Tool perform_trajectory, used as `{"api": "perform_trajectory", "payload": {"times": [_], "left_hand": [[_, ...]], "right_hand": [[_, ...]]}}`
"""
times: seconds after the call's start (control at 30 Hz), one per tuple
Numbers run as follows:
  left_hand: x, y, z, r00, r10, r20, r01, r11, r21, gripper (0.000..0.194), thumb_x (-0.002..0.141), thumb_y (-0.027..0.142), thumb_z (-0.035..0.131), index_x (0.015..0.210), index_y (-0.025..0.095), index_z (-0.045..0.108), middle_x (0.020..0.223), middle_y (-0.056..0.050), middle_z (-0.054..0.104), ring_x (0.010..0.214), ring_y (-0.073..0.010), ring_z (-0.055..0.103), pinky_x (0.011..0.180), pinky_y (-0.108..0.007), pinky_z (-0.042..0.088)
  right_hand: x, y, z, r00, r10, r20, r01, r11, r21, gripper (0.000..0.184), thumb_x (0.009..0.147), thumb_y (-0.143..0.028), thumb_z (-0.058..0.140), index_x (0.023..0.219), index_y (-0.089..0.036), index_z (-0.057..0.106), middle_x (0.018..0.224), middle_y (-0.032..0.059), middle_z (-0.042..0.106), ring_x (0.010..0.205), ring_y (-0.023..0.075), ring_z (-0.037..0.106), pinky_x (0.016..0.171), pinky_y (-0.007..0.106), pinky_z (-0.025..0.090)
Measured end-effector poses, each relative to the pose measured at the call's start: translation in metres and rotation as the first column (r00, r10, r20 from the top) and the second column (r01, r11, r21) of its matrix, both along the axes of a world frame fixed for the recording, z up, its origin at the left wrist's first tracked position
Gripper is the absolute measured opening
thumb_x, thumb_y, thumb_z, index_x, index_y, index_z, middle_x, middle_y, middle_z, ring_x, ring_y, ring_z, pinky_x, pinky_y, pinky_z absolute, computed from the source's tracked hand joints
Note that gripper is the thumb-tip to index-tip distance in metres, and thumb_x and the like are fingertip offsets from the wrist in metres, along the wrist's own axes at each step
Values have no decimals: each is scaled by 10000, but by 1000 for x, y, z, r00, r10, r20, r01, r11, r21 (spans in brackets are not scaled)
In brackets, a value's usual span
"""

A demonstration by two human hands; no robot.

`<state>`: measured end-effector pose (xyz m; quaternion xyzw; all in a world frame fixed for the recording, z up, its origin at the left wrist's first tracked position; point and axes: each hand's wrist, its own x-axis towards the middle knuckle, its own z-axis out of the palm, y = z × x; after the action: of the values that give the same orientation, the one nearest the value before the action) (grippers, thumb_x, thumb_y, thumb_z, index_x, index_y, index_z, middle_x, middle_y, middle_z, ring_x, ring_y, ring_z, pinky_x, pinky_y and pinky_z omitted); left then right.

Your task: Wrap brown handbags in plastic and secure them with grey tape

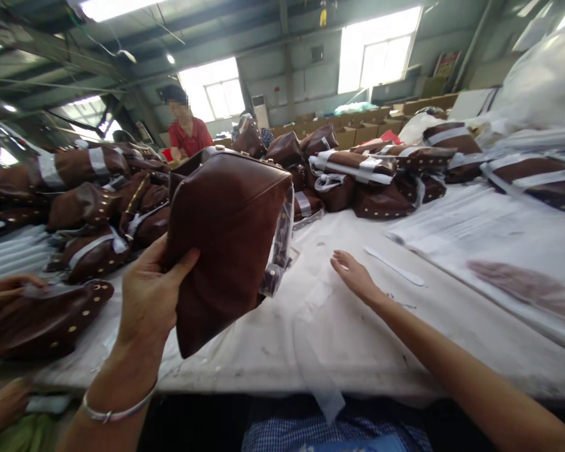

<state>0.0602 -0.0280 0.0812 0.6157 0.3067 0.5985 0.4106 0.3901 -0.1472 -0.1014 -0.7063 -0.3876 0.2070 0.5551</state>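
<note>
A dark brown leather bag (230,232) is held up over the table in my left hand (153,289), thumb on the near face and fingers behind it. Clear plastic wrap (282,245) covers something along the bag's right edge. My right hand (352,271) hovers above the white table cover (358,339), apart from the bag, fingers extended and nothing in them. Close to its right lies a slim white flat tool (395,267). Below the bag, a translucent strip (315,364) hangs over the table's front edge.
Piled brown bags with white wrapping (85,207) line the back and left. At left, another person's hands (9,289) hold a studded bag (51,320). Plastic sheets (508,245) lie at right. Beyond the pile are a person in red (191,135) and cardboard boxes (362,129).
</note>
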Motion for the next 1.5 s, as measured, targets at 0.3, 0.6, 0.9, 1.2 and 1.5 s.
{"api": "perform_trajectory", "payload": {"times": [0.3,0.6,0.9,1.2,1.5], "left_hand": [[11,-4,-6,997,-63,35,63,998,-11,531,681,232,852,1192,203,708,1148,-31,747,1131,-239,667,1106,-439,468],[-6,-15,0,998,-14,61,18,998,-57,559,677,271,863,1210,247,700,1168,-23,740,1167,-258,653,1103,-433,477],[-11,-23,1,996,23,89,-12,992,-128,583,653,284,871,1211,267,702,1159,-13,745,1152,-260,661,1087,-430,487],[-3,-14,-10,998,21,57,-10,982,-190,564,648,326,868,1190,324,711,1152,20,746,1104,-262,685,1072,-446,495],[9,-21,-6,997,4,81,12,982,-189,528,641,287,870,1149,319,731,1143,21,749,1125,-263,673,1106,-497,464]], "right_hand": [[-46,-10,3,627,251,738,-44,957,-288,356,964,-232,548,1317,-187,562,1366,140,577,1253,287,515,1040,422,470],[-24,55,-16,675,360,645,-60,897,-437,201,960,-310,625,1081,-153,653,1170,89,644,1087,231,612,962,454,506],[22,41,-5,903,133,407,-35,970,-239,314,973,-372,609,1200,-156,603,1157,80,642,955,203,656,809,395,584],[31,-34,-6,867,-58,495,184,960,-210,428,952,-313,534,1355,-168,523,1072,122,703,961,267,678,855,441,554],[8,29,16,728,251,638,-135,965,-225,525,774,-12,630,1248,-237,644,1461,86,526,1406,268,385,1195,461,234]]}}
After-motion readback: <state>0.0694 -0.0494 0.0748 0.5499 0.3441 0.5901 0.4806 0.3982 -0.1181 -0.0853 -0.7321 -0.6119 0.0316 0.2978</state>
